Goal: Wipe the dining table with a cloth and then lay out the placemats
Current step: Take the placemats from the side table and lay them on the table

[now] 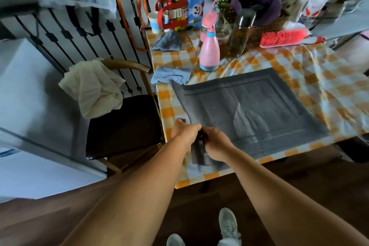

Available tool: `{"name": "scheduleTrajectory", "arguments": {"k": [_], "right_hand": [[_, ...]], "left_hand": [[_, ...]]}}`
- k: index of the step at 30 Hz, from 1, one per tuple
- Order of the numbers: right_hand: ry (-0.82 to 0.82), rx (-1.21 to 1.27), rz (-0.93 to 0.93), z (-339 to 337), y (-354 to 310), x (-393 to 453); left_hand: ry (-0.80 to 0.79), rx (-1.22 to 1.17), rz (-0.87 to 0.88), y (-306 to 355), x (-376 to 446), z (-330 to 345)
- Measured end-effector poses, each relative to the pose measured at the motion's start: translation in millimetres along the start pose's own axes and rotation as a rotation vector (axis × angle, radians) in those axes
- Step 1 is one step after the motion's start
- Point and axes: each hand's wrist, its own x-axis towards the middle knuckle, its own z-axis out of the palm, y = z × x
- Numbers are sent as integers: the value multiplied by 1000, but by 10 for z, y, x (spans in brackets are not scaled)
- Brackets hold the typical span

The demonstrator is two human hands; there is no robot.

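Both of your hands, left hand (184,132) and right hand (216,144), curl round the near left corner of the grey placemat (249,110), fingers pinching its bunched edge right at the table's (329,86) near left rim. That soft, woven rectangle with a raised border lies flat on the glossy orange-checked cover, with bare cover to its right and far right. Just beyond its far left corner sit a crumpled blue cloth (170,76) and a smooth pink spray bottle (209,54); a dark-seated chair (123,124) stands just left of the table.

Near the placemat (245,110), both hands (199,140) are blurred around a dark object (199,154), maybe a comb.
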Motion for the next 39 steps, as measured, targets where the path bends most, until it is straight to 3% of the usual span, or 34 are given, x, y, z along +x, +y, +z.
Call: {"name": "scheduleTrajectory", "arguments": {"k": [5, 12, 20, 26, 39], "right_hand": [[102, 198, 74, -464, 323, 166], [270, 167, 225, -1314, 1265, 387], [276, 70, 570, -1943, 2328, 399], [212, 177, 582, -2156, 2535, 511], [93, 68, 558, -2261, 2514, 544]], "left_hand": [[22, -44, 85, 489, -106, 454], [13, 1, 163, 1050, -263, 1387], [-134, 47, 164, 1278, -370, 2195], [-173, 39, 99, 1320, -420, 2401], [-161, 45, 76, 1374, -469, 2422]]}}
